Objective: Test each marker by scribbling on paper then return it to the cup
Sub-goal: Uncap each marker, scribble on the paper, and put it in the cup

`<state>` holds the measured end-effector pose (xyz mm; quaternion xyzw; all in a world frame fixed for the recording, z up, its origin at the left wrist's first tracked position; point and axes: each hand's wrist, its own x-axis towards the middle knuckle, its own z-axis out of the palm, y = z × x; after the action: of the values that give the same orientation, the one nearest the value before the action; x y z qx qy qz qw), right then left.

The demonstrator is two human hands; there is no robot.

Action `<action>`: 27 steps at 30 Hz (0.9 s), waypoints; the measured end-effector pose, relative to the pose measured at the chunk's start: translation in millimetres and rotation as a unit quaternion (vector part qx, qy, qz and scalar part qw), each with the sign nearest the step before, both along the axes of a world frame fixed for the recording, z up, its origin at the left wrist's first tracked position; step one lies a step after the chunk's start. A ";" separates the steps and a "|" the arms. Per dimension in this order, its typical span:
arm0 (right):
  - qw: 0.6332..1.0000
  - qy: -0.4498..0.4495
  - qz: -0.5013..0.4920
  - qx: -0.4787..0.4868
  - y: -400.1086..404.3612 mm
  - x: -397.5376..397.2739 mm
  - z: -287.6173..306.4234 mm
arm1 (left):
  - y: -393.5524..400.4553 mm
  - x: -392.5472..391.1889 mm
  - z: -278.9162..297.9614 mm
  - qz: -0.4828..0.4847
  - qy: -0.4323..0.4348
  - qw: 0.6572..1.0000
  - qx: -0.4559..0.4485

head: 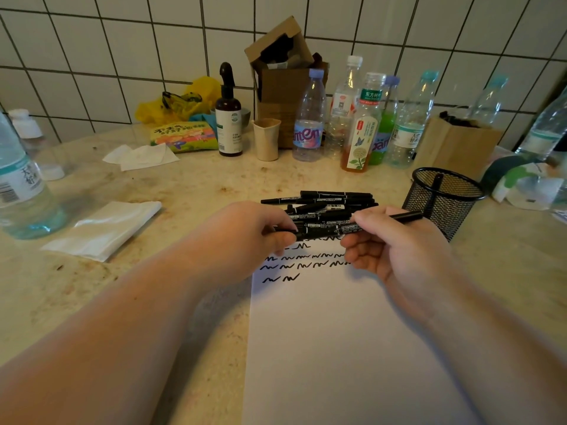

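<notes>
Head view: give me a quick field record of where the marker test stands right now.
left hand: pinches the left end of the held marker
right hand: grips the same marker toward its right end
held marker: horizontal, above the top of the paper; cap on or off, cannot tell
paper: several rows of black scribbles near its top edge
marker pile: black markers lying loose on the counter beyond the paper
mesh cup: upright, right of the pile, one marker visible inside
</notes>
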<state>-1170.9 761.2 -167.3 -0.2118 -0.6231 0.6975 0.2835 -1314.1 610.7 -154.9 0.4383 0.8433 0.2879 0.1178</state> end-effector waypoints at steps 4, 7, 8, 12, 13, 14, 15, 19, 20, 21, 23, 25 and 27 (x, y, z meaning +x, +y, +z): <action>1.000 0.016 -0.022 -0.014 0.0 -0.5 2.4 | -0.3 0.3 0.5 -0.006 -0.005 1.000 0.003; 0.997 0.031 -0.048 -0.046 1.7 0.3 4.6 | 0.0 -0.1 0.3 -0.007 -0.011 1.000 0.010; 0.997 0.032 -0.051 -0.052 1.9 0.5 4.7 | 0.4 -0.6 -0.1 -0.008 -0.009 1.000 0.011; 0.999 0.016 -0.033 -0.035 0.5 -0.1 3.2 | 0.0 0.2 0.1 -0.017 -0.006 1.000 0.017; 0.999 0.012 -0.026 -0.028 -0.3 -0.2 3.0 | -0.3 0.8 0.6 -0.021 -0.001 1.000 0.016; 1.000 0.009 -0.019 -0.023 -0.9 0.0 3.0 | -0.8 1.3 0.9 -0.025 0.006 1.000 0.016; 1.000 0.008 -0.014 -0.019 -1.5 0.2 2.9 | -0.8 2.0 1.2 -0.029 0.013 0.999 0.016; 1.000 0.009 -0.001 -0.015 -2.0 0.5 1.9 | 0.1 1.9 0.0 -0.028 0.028 0.999 0.015; 1.000 0.010 0.002 -0.019 -1.9 0.7 1.8 | 0.4 1.2 -0.5 -0.025 0.024 0.999 0.019; 1.000 0.012 0.005 -0.024 -1.9 0.9 1.9 | 0.4 0.5 -1.0 -0.021 0.020 0.999 0.022; 0.999 0.013 0.011 -0.033 -2.7 0.8 2.2 | 0.5 0.0 -1.2 -0.018 0.008 0.999 0.025; 0.999 0.011 0.017 -0.036 -3.2 0.3 1.8 | 0.6 1.3 -0.7 -0.020 0.011 1.000 0.018; 0.999 0.009 0.020 -0.042 -2.3 0.1 0.7 | 1.0 2.8 0.3 -0.022 0.035 0.999 0.009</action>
<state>-1170.8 758.9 -166.6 -0.2044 -0.5950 0.7303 0.2661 -1311.2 611.7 -154.6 0.4676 0.8343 0.2774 0.0909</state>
